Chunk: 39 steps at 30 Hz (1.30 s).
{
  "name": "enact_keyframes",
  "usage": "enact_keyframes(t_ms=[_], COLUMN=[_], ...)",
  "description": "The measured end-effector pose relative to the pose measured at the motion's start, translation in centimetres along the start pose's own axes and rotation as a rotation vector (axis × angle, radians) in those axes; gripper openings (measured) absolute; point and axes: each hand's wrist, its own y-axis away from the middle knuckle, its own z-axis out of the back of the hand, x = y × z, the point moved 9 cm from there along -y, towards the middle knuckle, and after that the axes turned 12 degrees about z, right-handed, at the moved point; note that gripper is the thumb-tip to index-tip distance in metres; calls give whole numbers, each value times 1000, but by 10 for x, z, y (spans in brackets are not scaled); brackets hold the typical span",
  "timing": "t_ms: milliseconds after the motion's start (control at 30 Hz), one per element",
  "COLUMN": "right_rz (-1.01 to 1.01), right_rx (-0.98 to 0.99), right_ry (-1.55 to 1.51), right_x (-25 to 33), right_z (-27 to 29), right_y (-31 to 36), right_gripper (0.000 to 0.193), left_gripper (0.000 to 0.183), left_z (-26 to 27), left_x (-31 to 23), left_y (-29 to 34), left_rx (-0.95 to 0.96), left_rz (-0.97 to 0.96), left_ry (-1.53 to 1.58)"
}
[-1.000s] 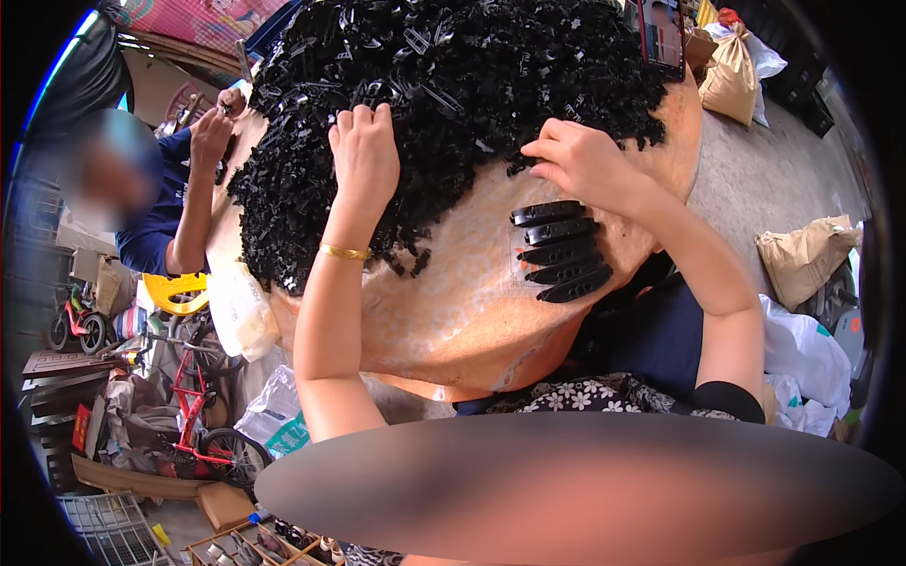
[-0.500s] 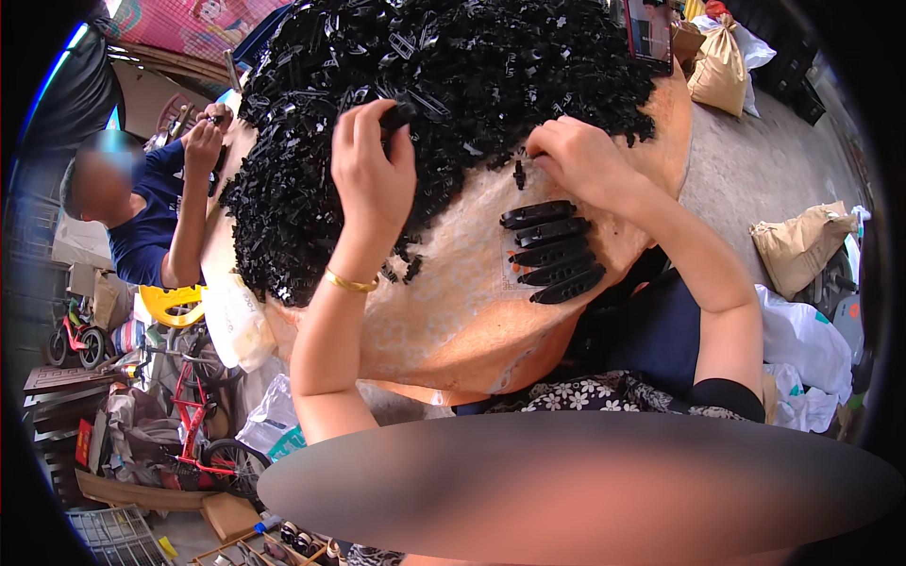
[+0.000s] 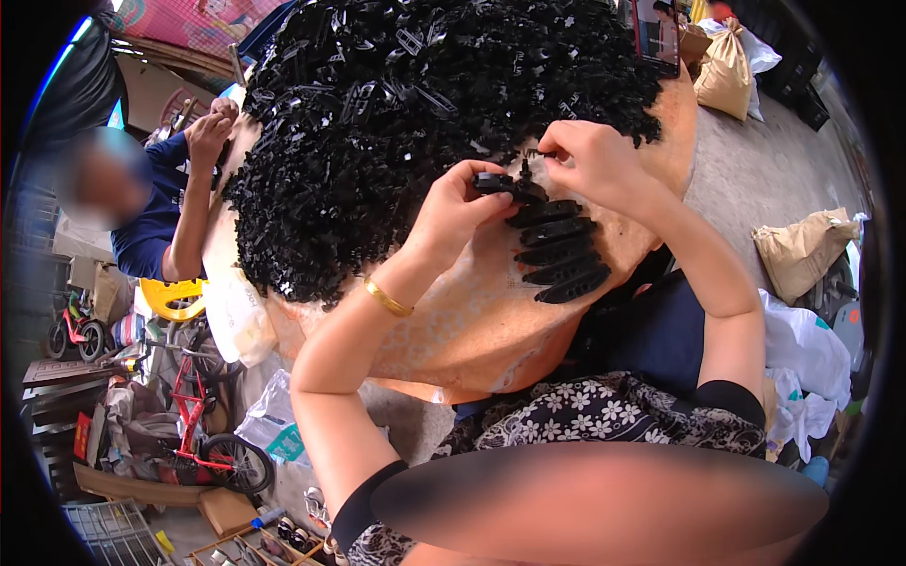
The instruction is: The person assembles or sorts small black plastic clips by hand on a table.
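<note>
My left hand, with a gold bangle at its wrist, pinches an oblong black plastic piece between thumb and fingers. Close by on the right, my right hand has thumb and forefinger pressed together on a small thin black plastic part. Just below both hands, several long oval black plastic pieces lie side by side in a row on the orange cloth. A big heap of small black plastic parts spreads over the table beyond my hands.
At the left edge of the table a person in a dark blue shirt works with both hands. A phone stands at the heap's far right. Sacks stand on the floor behind; a red bicycle is at lower left.
My left hand has come right and down from over the heap, bringing the oblong black piece beside my right hand. The right hand has barely moved.
</note>
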Motion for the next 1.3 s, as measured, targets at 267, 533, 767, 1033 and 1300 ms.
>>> enact_keyframes(t_ms=[267, 533, 767, 1033, 1300], right_rz=[287, 349, 165, 650, 575], right_rx=[-229, -288, -403, -217, -204], right_ry=[-255, -176, -409, -59, -34], right_x=[44, 52, 35, 84, 77], right_z=[14, 16, 29, 23, 20], right_y=[2, 6, 6, 12, 7], right_gripper=[9, 7, 11, 24, 19], left_gripper=[30, 31, 30, 31, 34], left_z=[-4, -5, -13, -15, -21], left_x=[0, -4, -16, -2, -20], left_y=[3, 4, 9, 11, 22], left_rx=[52, 75, 196, 249, 166], left_rz=[-5, -63, -69, 80, -61], left_ry=[92, 160, 255, 108, -256])
